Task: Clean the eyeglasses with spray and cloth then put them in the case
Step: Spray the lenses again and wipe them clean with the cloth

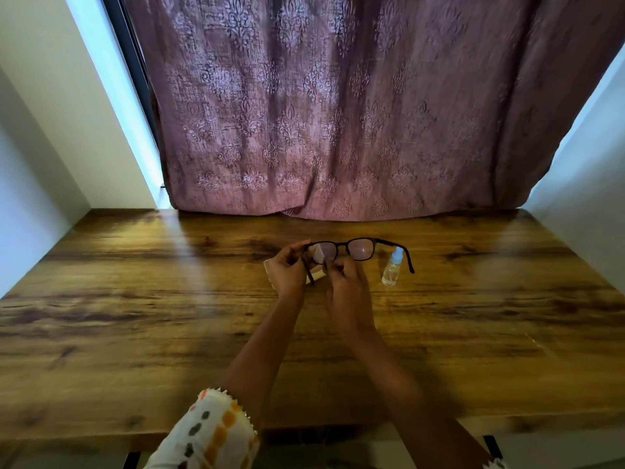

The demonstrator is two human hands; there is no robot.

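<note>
Dark-framed eyeglasses point(363, 249) are held up over the wooden table point(135, 299), lenses facing away, temples unfolded. My left hand point(287, 270) grips the frame at its left hinge. My right hand point(346, 286) pinches the lower rim of the left lens; whether a cloth is between its fingers I cannot tell. A small clear spray bottle point(392, 267) with a pale blue cap lies just right of my hands, under the right temple. A pale beige object point(316, 275), perhaps the case or cloth, lies mostly hidden under my left hand.
A mauve patterned curtain point(338, 130) hangs down to the table's far edge. White walls point(50, 147) close in on both sides. Bare wood stretches left, right and toward me.
</note>
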